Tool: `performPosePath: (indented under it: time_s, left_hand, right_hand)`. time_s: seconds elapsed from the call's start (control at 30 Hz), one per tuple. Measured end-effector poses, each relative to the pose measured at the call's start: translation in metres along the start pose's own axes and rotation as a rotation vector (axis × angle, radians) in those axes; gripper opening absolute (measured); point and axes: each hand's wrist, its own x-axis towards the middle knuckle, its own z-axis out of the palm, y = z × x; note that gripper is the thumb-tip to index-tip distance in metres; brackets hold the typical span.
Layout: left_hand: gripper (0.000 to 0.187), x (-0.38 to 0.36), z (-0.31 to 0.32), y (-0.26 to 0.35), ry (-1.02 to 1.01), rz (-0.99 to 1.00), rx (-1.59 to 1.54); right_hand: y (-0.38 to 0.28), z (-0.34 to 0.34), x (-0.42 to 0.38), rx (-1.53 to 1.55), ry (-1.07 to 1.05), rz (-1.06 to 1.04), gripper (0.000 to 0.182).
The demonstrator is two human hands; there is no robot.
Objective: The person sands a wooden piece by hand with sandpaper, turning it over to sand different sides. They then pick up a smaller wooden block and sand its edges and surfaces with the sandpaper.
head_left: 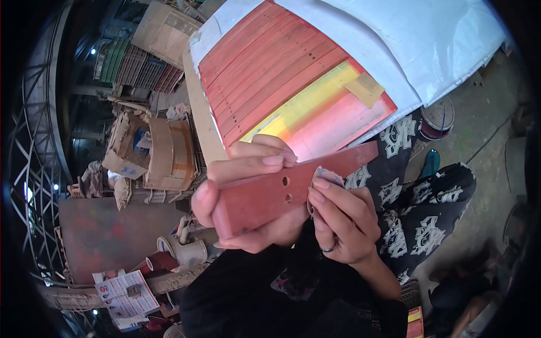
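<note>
A flat red-painted wooden slat (251,200) with two round holes is held up at an angle in front of me. My left hand (253,163) is closed around its near left end, with fingers along the upper edge and more of the hand underneath. My right hand (346,217) pinches a small folded piece of greyish sandpaper (328,176) between thumb and fingers, right at the slat's face to the right of the holes. A ring shows on one finger. The far end of the slat tapers and reaches out past my right hand.
Ahead, several red slats (265,62) lie side by side on a white-covered table (389,34), with a yellow-and-pink painted sheet (327,107) and a tan sandpaper piece (365,89). Cardboard boxes (169,152) stand left. A paint bucket (437,118) is on the floor at right.
</note>
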Motion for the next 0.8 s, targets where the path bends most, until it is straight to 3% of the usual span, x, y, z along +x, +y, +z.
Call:
performPosePath:
  time_s: [0.1,0.13,0.2,0.3,0.57,0.7,0.8]
  left_hand:
    - [0.068,-0.002,-0.004,0.002,-0.018,0.014,-0.02]
    - [0.068,-0.002,-0.006,0.002,-0.034,0.024,-0.015]
    - [0.069,-0.004,-0.008,0.003,-0.039,0.03,-0.012]
    - [0.068,-0.007,-0.001,0.0,-0.008,0.053,-0.013]
    - [0.069,-0.009,-0.002,-0.005,-0.027,0.075,-0.033]
    - [0.081,-0.009,0.013,-0.002,0.092,0.069,0.094]
    - [0.081,-0.01,0.007,-0.005,0.024,0.102,0.089]
  right_hand:
    - [0.003,-0.001,-0.001,-0.001,0.021,-0.004,0.026]
    - [0.003,-0.004,-0.005,-0.029,-0.005,0.091,0.029]
    - [0.01,-0.005,0.007,0.057,0.036,0.009,0.032]
    - [0.003,-0.017,0.032,0.048,-0.065,-0.016,0.034]
    - [-0.005,-0.021,0.049,-0.058,-0.14,-0.065,0.027]
    - [-0.012,-0.025,0.05,-0.17,-0.158,-0.111,0.021]
    - [-0.017,-0.03,0.05,-0.25,-0.171,-0.147,0.023]
